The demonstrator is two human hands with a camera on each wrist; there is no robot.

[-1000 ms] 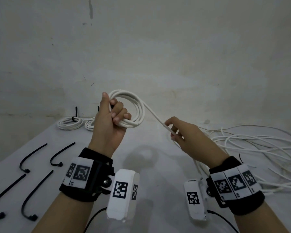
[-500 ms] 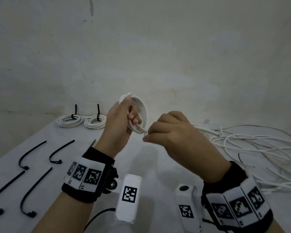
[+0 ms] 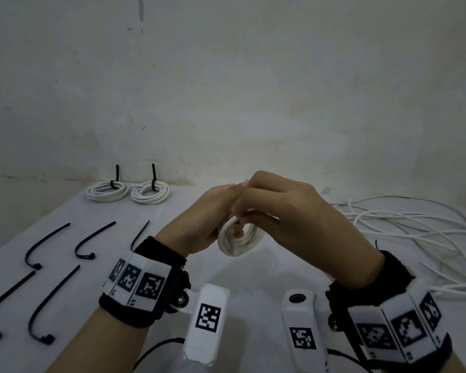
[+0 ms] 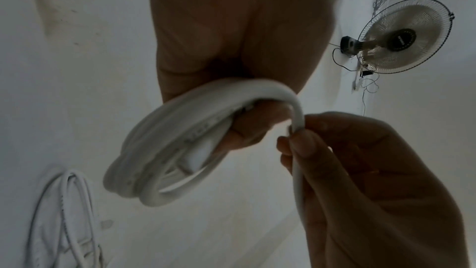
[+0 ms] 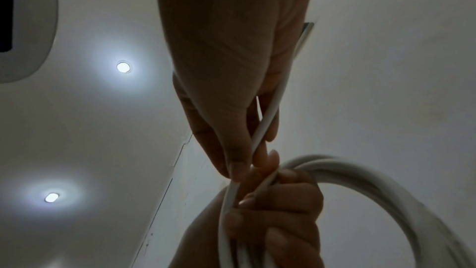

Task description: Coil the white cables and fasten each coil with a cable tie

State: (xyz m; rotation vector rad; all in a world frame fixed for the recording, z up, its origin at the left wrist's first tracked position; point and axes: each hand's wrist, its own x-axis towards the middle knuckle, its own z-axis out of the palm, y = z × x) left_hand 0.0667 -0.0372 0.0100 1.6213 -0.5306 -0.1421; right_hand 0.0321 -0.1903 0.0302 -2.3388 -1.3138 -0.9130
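The white bench point(image 3: 172, 216) carries a loose tangle of white cables point(image 3: 414, 232) at 3 o'clock, 2 tied coils point(image 3: 127, 191) at 11 o'clock and several black cable ties point(image 3: 46, 243) at 9 o'clock. Above its middle, the left hand point(image 3: 199, 222) grips a small white coil point(image 3: 237, 238) with fingers curled through its loops. The right hand point(image 3: 293, 219) pinches the coil's free strand point(image 4: 298, 121) between thumb and fingers.
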